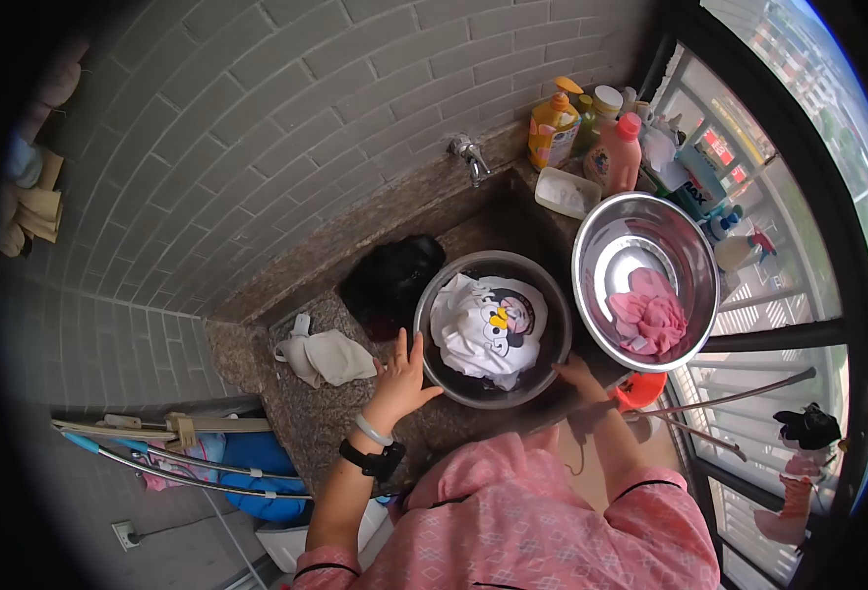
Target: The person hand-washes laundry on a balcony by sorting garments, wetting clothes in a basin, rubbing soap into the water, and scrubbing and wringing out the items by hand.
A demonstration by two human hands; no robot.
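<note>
In the stone sink (498, 211), under the tap (470, 157), sits a dark basin (555, 339) with a white shirt (463, 324) bunched inside it, its cartoon print facing up. The left hand (400, 385) is at the basin's near left side, fingers spread and holding nothing, the thumb close to the rim (whether it touches, I cannot tell). The right hand (576, 375) is at the opposite side, by the rim; its fingers are partly hidden, so whether they grip the metal or only rest there is unclear. Neither hand is on the shirt. The step in hand looks to be steadying or placing the basin, rather than working the cloth. From here, shifting the basin would call for the left fingers to close on its rim; handling the shirt would call for reaching in over the edge. A black cloth (389, 280) lies just beyond the basin's left side, and a pale cloth (324, 357) rests on the counter (291, 408) near the left hand. To the right, a steel bowl (601, 246) holds a pink cloth (650, 310).
</note>
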